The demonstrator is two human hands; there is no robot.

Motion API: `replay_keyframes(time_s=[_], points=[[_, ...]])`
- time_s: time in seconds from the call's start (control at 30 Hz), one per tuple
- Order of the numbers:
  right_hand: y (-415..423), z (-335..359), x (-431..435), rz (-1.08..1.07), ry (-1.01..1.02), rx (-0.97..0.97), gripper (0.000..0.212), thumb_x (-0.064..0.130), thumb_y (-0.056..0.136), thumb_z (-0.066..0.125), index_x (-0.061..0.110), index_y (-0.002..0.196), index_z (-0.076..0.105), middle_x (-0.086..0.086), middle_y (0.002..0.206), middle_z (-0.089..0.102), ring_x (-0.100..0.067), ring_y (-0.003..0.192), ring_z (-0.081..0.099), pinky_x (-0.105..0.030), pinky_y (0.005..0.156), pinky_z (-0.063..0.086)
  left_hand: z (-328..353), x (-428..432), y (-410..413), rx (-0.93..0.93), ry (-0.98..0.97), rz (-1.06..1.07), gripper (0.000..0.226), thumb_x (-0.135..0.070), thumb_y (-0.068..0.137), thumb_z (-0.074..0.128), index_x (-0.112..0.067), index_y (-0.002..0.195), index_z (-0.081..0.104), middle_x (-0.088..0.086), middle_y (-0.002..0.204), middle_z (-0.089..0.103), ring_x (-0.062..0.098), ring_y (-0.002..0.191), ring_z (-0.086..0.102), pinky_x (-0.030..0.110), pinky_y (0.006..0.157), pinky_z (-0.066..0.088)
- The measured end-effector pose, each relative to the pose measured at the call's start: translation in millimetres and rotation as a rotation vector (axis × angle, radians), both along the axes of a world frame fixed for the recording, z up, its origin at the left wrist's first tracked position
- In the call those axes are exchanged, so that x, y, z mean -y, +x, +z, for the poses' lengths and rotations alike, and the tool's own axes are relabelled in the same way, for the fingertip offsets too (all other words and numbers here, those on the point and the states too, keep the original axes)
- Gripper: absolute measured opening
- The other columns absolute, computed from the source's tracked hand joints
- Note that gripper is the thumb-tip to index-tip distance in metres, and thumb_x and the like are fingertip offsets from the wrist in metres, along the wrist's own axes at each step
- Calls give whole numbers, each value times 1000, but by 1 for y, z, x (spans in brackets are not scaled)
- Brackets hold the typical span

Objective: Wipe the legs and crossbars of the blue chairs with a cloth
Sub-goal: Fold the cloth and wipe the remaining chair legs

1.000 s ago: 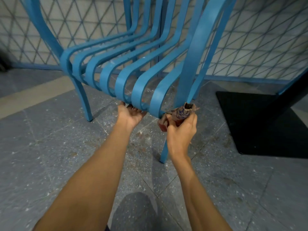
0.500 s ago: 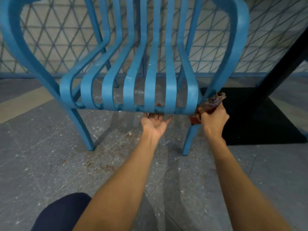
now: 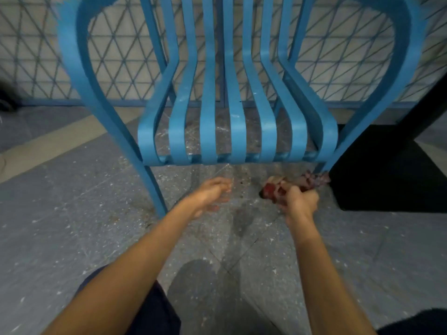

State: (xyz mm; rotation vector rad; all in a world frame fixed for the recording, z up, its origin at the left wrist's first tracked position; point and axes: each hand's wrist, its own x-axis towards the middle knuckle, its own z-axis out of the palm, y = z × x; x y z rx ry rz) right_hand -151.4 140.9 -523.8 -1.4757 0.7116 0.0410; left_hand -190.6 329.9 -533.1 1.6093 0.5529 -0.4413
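I see a grey speckled stone floor (image 3: 72,233) with thin joints crossing it, flecked white and smudged with rusty stains. A pale beige band (image 3: 48,146) runs diagonally across its left side. Behind stands a lattice fence (image 3: 121,56) of crossed diagonal wires on a blue bottom rail. At the right a black slanted post (image 3: 425,102) rises from a dark flat base (image 3: 387,177).

The left hand (image 3: 209,193) is smeared by motion, so its fingers cannot be told apart. The cloth (image 3: 294,186) is blurred; its far end hides the chair (image 3: 238,131) leg just beyond the right hand (image 3: 300,203), and contact there cannot be told. The chair's back is cut off by the top edge.
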Motion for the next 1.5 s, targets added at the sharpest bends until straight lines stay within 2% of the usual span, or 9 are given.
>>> replay_keyframes(time_s=[0.17,0.37,0.57,0.7,0.83,0.93,1.13,1.3,1.5], points=[[-29,21,-58,160,328,34,25,5,83,67,2,106,59,-11,94,67,-22,84,66,-47,75,58,12,-99,-48,-143,327,105,9,-17,94,53,-14,101,59,7,93,63,10,66,63,23,58,49],[-11,55,-76,188,559,157,14,16,87,68,16,96,57,-4,97,69,-18,91,68,-44,77,58,50,-174,-41,267,519,441,43,4,83,53,-14,122,49,4,104,58,13,72,53,27,56,40],[21,21,-77,97,294,120,15,6,83,67,3,95,59,-22,106,69,-30,90,69,-48,83,57,71,-160,-31,428,550,339,36,13,77,50,-5,107,56,4,96,61,17,86,57,17,64,47],[36,21,-59,105,311,82,22,-6,85,59,15,81,52,-15,105,68,-24,84,69,-50,84,56,61,-147,-34,477,567,260,24,-1,82,62,-9,104,60,5,99,65,16,89,61,27,81,51],[41,20,-47,152,334,101,31,-3,87,60,2,117,57,-18,119,65,-27,102,67,-50,90,53,53,-143,-31,504,562,113,25,-25,83,71,-8,100,65,9,98,69,19,92,65,33,83,54],[34,22,-48,142,353,115,24,-2,92,52,7,114,55,-11,110,67,-22,98,67,-49,93,52,47,-142,-31,527,568,114,30,-29,80,73,-7,98,66,14,100,69,25,96,65,44,90,52],[9,38,-53,144,511,230,33,17,86,63,9,115,50,-10,109,65,-22,99,67,-44,82,57,47,-139,-31,517,592,117,31,-24,82,70,-5,106,63,6,104,67,17,97,63,28,88,52],[10,44,-75,189,166,323,13,27,90,66,20,88,55,5,99,64,-14,98,65,-32,92,53,47,-139,-34,508,650,123,36,-30,82,70,-7,108,62,3,108,66,16,100,62,28,89,50],[33,42,-55,238,30,314,30,30,89,67,12,112,62,-3,115,65,-14,100,62,-30,95,51,58,-119,-41,487,757,34,37,-34,83,69,-6,106,61,8,102,68,23,94,64,40,82,53]])
